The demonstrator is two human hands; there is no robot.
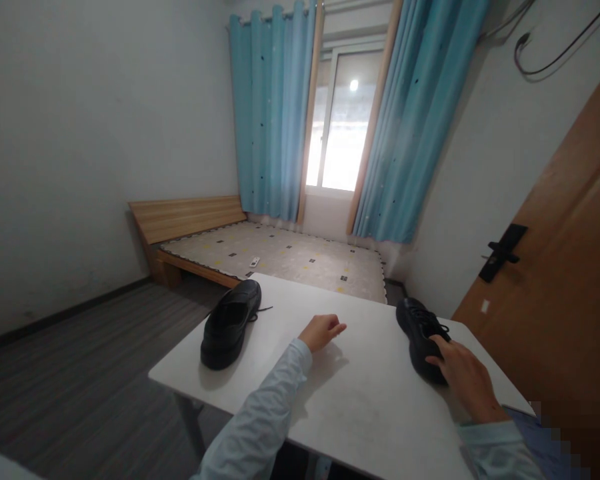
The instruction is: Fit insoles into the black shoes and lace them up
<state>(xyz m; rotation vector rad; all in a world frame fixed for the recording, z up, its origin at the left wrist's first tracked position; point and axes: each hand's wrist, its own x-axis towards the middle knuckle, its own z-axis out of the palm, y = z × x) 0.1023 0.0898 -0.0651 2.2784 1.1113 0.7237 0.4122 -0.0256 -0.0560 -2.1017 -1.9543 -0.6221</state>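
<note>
So the right shoe point(423, 337) is a black lace-up sitting on the right side of the white desk point(370, 407), toe pointing away toward the far edge. The right hand point(463, 377) rests on its near end around the heel and collar, fingers laid over it rather than properly clamped, so I'd call it touching, not gripping.

Handling-wise it looks like smooth leather or faux leather with a fairly stiff sole. My guess is light enough for one hand, not fragile, and a bit slick on the shiny upper. The best place to take hold is probably the heel counter or pinching through the collar opening, since the upper there will flex while the sole stays rigid. The laces look loose, so they could dangle.

The left shoe point(229, 323) is well apart on the far left of the desk, with a lace trailing off to its right. The left hand point(323, 331) hovers over the middle of the desk, loosely curled and holding nothing.

Beyond the desk there's a bed point(280, 257) with a bare mattress and blue curtains point(275, 113) on either side of a window, plus a wooden door point(570, 267) on the right.
</note>
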